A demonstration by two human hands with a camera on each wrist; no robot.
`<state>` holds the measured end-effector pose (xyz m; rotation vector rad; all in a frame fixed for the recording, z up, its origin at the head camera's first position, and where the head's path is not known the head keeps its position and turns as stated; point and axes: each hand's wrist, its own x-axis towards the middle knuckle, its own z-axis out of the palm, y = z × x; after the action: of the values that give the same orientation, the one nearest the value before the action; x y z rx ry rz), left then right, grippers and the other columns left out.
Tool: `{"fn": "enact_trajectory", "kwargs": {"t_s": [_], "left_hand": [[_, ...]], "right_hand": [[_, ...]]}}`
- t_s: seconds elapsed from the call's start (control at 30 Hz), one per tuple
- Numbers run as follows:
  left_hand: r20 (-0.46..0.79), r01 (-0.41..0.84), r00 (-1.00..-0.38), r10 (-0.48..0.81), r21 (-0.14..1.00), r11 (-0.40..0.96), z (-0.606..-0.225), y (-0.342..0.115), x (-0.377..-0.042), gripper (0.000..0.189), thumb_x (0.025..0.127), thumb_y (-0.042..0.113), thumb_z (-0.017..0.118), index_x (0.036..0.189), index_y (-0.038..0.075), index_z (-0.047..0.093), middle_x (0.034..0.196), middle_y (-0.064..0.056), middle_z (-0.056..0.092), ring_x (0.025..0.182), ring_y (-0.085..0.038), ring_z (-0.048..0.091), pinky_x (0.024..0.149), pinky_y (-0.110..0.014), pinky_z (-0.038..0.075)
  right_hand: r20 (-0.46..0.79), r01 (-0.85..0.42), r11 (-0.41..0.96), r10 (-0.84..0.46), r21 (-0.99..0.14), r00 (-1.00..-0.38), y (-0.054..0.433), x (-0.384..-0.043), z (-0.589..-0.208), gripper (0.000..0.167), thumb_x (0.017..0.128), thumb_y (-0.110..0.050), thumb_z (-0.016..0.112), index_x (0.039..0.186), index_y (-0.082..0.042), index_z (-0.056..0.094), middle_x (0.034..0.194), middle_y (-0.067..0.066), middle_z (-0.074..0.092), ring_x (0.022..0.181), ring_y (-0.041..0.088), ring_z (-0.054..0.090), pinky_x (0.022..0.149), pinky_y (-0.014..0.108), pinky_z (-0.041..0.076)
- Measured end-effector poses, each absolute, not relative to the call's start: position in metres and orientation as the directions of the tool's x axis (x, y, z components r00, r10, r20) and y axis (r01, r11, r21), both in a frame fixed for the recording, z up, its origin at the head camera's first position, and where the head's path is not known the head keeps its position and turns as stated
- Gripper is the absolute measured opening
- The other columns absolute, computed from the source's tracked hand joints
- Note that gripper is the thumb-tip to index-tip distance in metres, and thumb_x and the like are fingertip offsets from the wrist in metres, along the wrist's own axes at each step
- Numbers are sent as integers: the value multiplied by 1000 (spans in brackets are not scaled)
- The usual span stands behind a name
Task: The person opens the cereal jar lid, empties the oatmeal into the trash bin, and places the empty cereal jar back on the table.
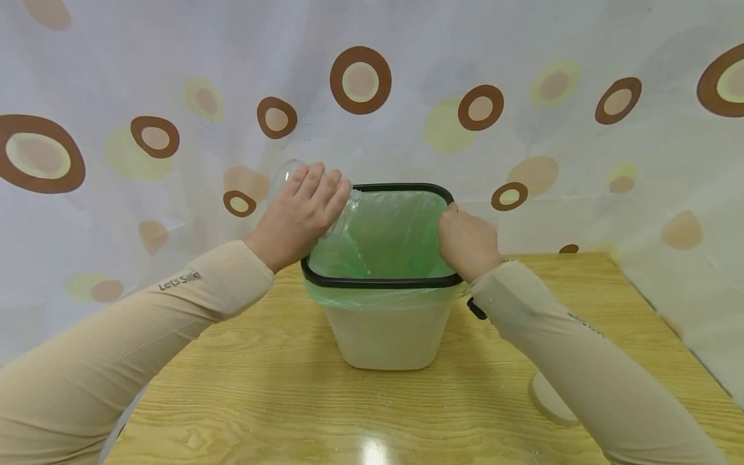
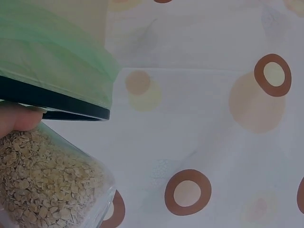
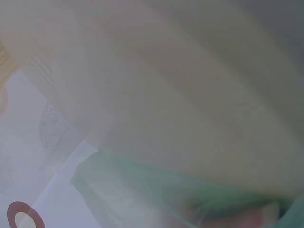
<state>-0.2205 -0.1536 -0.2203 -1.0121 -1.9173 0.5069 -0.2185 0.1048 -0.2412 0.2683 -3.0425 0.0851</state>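
Whitish bin (image 1: 389,339), green liner (image 1: 395,236), black rim (image 1: 383,283), beige oats (image 2: 45,183), yellow-brown table (image 1: 261,394), white backdrop (image 1: 418,32) (brown-ringed ovals (image 1: 360,81)).

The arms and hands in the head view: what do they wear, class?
The left sleeve is beige, with dark lettering beginning "LetsS"; the right sleeve matches, its lettering unreadable. A black piece shows beside that sleeve's end. The left hand and right hand wear no gloves.

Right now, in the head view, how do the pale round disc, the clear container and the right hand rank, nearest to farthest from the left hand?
1. Clear container: held in the left hand.
2. Right hand: at the black rim's right side.
3. Pale round disc: on the table, lower right.
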Motion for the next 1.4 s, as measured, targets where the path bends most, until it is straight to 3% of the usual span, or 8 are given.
{"fn": "enact_trajectory", "kwargs": {"t_s": [0.3, 0.87, 1.4], "left_hand": [[498, 437, -283, 820, -694, 573, -220, -153, -219, 39, 84, -3, 61, 121, -6, 48, 117, -24, 55, 109, -43, 54, 97, -50, 44], [500, 414, -270, 823, -711, 568, -219, -152, -222, 39, 83, -4, 61, 120, -6, 48, 116, -24, 55, 107, -42, 54, 96, -49, 44], [479, 419, -315, 819, -704, 573, -213, -153, -217, 42, 84, -4, 62, 123, -5, 48, 119, -24, 55, 111, -42, 54, 100, -49, 42]], "right_hand": [[83, -175, 983, -170, -54, -982, 105, -219, -242, 45, 97, 3, 39, 139, 19, 34, 49, 10, 49, 40, 12, 33, 41, 29, 32], [83, -171, 984, -167, -51, -983, 104, -220, -241, 45, 97, 2, 40, 139, 19, 35, 51, 10, 51, 41, 14, 38, 42, 31, 39], [68, -160, 985, -156, -65, -985, 104, -219, -240, 46, 98, 2, 40, 140, 18, 33, 50, 9, 50, 42, 14, 38, 42, 31, 38]]}}
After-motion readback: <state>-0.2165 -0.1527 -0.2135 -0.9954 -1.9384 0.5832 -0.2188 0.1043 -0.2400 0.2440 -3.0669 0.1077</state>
